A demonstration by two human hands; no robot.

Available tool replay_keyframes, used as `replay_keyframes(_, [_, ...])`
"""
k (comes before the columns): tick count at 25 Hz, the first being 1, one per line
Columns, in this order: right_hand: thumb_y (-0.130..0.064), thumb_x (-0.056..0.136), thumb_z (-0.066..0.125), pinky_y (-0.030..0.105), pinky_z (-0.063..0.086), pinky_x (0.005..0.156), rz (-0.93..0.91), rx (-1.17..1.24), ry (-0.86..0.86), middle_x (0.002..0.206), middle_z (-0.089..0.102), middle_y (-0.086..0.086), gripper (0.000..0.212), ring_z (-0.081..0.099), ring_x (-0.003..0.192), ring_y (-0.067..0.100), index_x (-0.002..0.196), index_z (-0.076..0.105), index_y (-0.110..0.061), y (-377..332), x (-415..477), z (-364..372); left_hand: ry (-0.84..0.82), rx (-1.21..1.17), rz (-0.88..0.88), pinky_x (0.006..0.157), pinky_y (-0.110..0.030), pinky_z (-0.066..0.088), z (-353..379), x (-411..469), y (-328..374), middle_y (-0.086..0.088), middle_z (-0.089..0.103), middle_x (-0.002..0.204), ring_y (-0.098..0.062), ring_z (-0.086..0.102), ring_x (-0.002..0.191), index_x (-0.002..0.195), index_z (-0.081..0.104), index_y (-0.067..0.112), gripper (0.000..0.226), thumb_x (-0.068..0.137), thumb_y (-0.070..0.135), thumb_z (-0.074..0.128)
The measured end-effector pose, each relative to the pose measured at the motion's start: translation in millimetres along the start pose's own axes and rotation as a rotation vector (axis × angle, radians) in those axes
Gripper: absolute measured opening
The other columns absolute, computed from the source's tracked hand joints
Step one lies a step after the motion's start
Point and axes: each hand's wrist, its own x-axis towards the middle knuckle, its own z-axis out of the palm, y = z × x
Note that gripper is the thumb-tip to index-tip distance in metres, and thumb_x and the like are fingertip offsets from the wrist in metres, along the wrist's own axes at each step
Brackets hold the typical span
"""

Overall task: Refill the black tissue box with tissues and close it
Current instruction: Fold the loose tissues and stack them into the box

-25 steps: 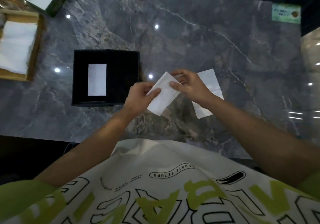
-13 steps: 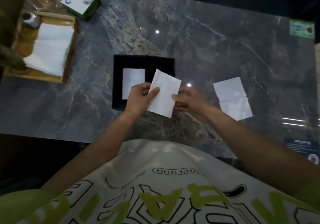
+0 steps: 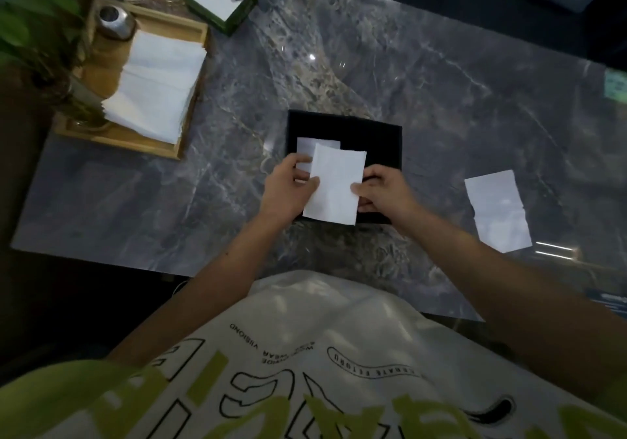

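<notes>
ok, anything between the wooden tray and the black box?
Nothing: head view shows only bare marble between the wooden tray and the black box.

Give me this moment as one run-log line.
left hand: holds folded tissue | right hand: holds same tissue | black tissue box: open, holds flat tissue | loose tissue: on table

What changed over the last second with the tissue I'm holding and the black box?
The left hand and right hand carried the folded tissue leftward, from beside the black box, above the loose tissue, to over the open box. Both keep pinching its side edges. The tissue already in the box and the loose one on the table stayed put.
</notes>
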Motion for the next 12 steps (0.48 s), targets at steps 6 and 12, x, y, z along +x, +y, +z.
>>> replay_keyframes(6, [-0.011,0.088,0.068,0.025,0.058,0.056,-0.137,-0.302,0.054,0.083,0.066,0.009,0.019,0.068,0.077,0.019,0.099,0.054,-0.019,-12,24,14,0.031,0.185,0.106,0.073,-0.025,0.051,-1,5,-3,-0.006,0.063,0.091,-0.017,0.061,0.074,0.111,0.063,0.011,0.025,0.086,0.009,0.062])
replay_keyframes(12, [-0.011,0.086,0.066,0.044,0.06,0.066,-0.248,-0.504,0.042,0.08,0.061,0.003,0.055,0.065,0.072,0.02,0.133,0.039,-0.022,-19,38,21,0.037,0.314,0.068,0.091,-0.022,0.044,0,16,-2,-0.014,0.063,0.123,-0.025,0.063,0.106,0.122,0.062,0.002,0.034,0.089,0.006,0.054])
